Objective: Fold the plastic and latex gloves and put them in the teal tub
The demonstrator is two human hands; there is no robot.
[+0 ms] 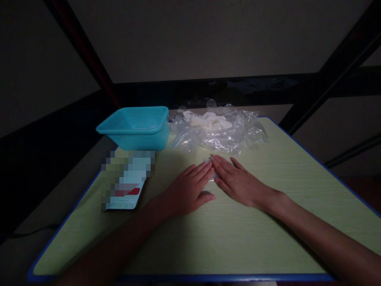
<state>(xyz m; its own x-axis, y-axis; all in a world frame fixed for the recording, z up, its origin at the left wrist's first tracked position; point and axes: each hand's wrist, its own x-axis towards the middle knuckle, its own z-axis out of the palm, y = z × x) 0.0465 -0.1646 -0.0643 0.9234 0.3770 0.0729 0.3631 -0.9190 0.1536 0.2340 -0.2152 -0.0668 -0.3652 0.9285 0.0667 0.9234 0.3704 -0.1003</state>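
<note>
Left hand [193, 190] and right hand [238, 180] lie palm-down, angled inward, fingers mostly together, fingertips meeting over a small translucent plastic piece [213, 178] on the green tabletop [238, 242]. It's mostly covered; I can't tell its long axis or which way it points. Beyond sits crumpled clear plastic [226, 143] with white material [211, 120]; leftward, a turquoise basin [139, 139] and smartphone [131, 191].

Flat and palm down, the left hand [190, 190] and right hand [236, 180] meet at the fingertips [214, 159], their forearms [315, 228] slanting in from eight and four o'clock.
</note>
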